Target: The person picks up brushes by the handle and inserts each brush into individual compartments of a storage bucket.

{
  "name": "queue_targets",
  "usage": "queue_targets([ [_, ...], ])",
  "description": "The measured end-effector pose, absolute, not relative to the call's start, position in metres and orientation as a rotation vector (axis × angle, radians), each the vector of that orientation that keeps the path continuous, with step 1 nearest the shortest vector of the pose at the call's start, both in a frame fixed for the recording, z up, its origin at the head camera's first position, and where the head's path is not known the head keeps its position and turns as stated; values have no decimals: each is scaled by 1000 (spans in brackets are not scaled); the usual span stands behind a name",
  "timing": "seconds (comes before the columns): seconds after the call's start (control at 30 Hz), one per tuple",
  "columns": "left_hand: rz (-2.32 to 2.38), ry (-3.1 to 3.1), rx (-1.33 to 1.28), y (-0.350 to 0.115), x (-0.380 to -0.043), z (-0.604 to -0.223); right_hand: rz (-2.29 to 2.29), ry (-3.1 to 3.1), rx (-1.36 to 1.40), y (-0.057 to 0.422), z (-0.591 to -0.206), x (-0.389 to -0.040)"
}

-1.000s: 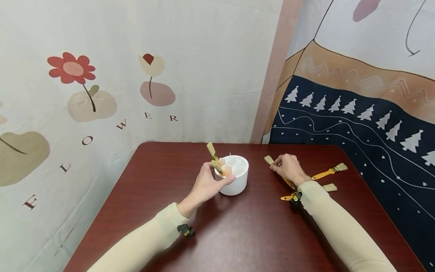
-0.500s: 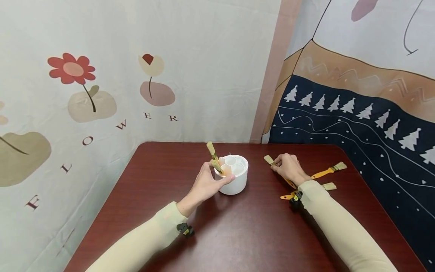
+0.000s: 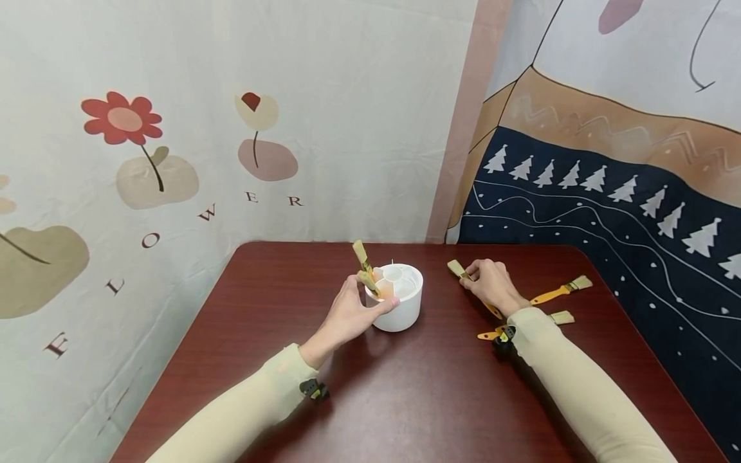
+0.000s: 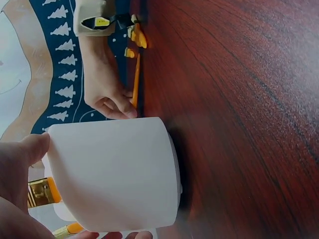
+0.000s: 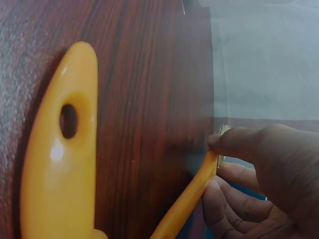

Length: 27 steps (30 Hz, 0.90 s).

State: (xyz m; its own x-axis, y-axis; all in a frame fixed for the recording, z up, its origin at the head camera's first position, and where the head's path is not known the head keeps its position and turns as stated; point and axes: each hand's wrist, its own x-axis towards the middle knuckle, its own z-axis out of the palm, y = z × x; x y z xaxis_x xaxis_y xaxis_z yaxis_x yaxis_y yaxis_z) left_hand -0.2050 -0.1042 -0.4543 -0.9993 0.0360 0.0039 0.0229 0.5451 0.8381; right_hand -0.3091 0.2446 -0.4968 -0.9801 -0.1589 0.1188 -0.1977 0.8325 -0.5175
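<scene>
My left hand grips a white round container, thumb on the near side of its wall. Inside, the container has dividers. Two paintbrushes stand in its left part, bristles up and leaning left over the rim. To the right, my right hand pinches another paintbrush with a yellow-orange handle close to its metal band. Its pale bristles point away to the upper left, and the handle end shows beneath the hand. In the left wrist view, the container's smooth wall covers much of the picture.
Right of my right hand, a paintbrush lies on the dark red table. Another lies partly hidden beneath my right wrist, with its handle end showing. A printed cloth hangs behind the table.
The bristle end of the paintbrush in my right hand has shifted slightly away and to the left. My left hand and the container stay in place.
</scene>
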Motion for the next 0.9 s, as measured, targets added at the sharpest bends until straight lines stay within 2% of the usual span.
queue_targets([
  [0.9, 1384, 2776, 83, -111, -204, -452, 935, -2837, 288, 234, -485, -294],
])
